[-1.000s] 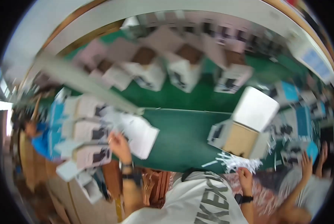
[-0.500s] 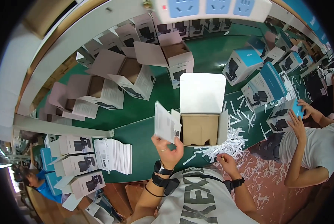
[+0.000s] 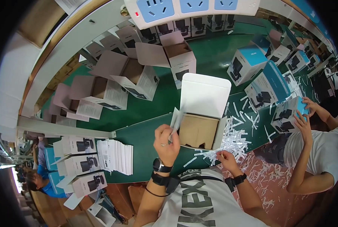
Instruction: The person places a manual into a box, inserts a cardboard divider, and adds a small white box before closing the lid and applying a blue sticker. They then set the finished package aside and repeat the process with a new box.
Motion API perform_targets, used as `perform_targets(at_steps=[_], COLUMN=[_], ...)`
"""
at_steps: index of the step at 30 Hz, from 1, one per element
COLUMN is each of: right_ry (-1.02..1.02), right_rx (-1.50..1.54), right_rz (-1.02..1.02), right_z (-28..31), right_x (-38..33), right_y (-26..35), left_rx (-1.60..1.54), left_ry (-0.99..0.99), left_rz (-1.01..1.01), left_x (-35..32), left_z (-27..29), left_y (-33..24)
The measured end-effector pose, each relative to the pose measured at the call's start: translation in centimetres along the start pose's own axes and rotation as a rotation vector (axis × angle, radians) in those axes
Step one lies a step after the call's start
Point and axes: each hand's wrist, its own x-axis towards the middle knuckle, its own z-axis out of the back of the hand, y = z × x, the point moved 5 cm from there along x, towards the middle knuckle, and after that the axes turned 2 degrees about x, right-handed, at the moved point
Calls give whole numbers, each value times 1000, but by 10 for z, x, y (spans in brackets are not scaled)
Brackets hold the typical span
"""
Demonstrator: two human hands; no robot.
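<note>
A thin white leaflet is gripped between the thumb and fingers of the left hand; the fingers are bent and nearly closed, and the leaflet is held steeply tilted, almost edge-on. Immediately to the right of this hand, an open carton is positioned on the bench, with its white lid raised at the far side and a brown cardboard insert seated inside. The leaflet is located at the carton's left wall; whether contact is made cannot be told. The right hand is placed at the near edge of a heap of paper strips; its fingers are partly curled, and whether anything is held cannot be told. To the left of the left hand, a paper stack is laid beside three printed cartons. Beyond the left hand, open boxes are arranged in a row.
</note>
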Motion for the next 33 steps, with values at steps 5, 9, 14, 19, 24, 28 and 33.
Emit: perform_targets(at_steps=[5, 9, 14, 19, 24, 28, 33], right_ry=[65, 37, -54, -85, -141, -141, -138], right_rx=[-47, -19, 116, 321, 321, 88, -328], right_rz=[-35, -2, 202, 221, 197, 329, 603], right_z=[0, 9, 9, -10, -44, -69, -72], right_x=[4, 1, 2, 11, 17, 14, 12], right_y=[23, 42, 145, 199, 199, 204, 237], left_rx=[-258, -450, -401, -592, -157, 176, 502], left_ry=[-306, -68, 30, 148, 425, 358, 631], left_rz=[182, 230, 151, 451, 254, -103, -175], left_x=[-28, -8, 13, -15, -16, -9, -14], left_z=[-11, 8, 9, -21, 8, 28, -1], left_y=[3, -18, -11, 20, -29, -66, -58])
